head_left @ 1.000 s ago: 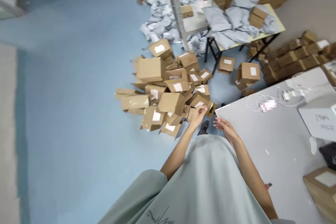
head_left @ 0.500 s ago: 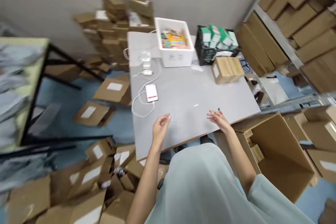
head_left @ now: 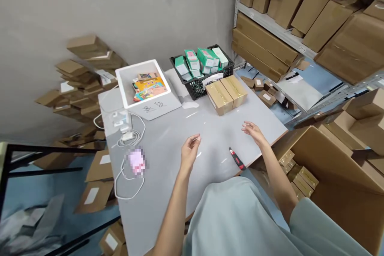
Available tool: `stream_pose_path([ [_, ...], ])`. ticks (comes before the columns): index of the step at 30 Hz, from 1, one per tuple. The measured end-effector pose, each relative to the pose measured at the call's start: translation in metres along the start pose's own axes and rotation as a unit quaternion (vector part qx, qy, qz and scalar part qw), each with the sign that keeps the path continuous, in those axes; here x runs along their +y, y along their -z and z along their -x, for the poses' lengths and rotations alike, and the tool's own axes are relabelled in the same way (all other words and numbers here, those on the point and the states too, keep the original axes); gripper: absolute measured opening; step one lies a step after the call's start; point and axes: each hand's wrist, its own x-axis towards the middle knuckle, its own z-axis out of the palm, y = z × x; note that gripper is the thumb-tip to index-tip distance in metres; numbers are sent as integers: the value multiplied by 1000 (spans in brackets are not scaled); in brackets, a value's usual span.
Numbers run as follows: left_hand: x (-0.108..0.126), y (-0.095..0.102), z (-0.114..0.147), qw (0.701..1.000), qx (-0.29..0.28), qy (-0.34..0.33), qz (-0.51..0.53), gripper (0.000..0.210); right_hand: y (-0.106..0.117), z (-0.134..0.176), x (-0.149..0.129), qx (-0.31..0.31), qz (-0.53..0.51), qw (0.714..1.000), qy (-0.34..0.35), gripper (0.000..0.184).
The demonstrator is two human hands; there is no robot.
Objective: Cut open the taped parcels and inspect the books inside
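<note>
Over the grey table (head_left: 168, 156), my left hand (head_left: 189, 150) hovers with its fingers loosely bent and nothing visible in them. My right hand (head_left: 253, 133) is also raised above the tabletop, fingers apart and holding nothing. Between the hands and closer to my body lies a red and black box cutter (head_left: 237, 159). Two taped cardboard boxes (head_left: 220, 98) sit side by side just beyond my right hand. Behind them is a black plastic crate (head_left: 196, 89) filled with green and white small boxes (head_left: 206, 57).
At the back left stands a white foam box (head_left: 150, 108) with colourful packets. A phone (head_left: 137, 162), blurred out, lies near white cables and a power strip (head_left: 122, 122). A large open carton (head_left: 339, 176) with small boxes is at my right. Shelves (head_left: 270, 20) hold cartons; more cartons stack by the wall.
My view has turned to the right and come nearer the table, so the phone and foam box sit further left. The box cutter shows fully now. Both hands remain raised and empty.
</note>
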Motion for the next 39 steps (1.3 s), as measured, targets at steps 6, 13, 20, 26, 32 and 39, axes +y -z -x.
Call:
stream_pose_path([
  [6,10,-69,-42,999,-14,16,-31,70,12,-106,-35,19,44,998,36,84],
  [13,8,-116,-68,997,-25,32,-70,67,-27,-199,-65,34,256,957,134,106],
  [20,12,-137,-70,994,-47,21,-100,63,-58,-245,-53,25,342,936,80,135],
  [26,7,-135,-52,993,-62,55,-89,63,-48,-261,-39,84,317,941,87,128],
  [32,-4,-133,-12,987,-92,82,-98,56,-24,-261,-55,120,317,939,58,114],
  [39,-34,-114,27,983,-122,115,-70,59,32,-161,-13,263,216,940,3,101],
])
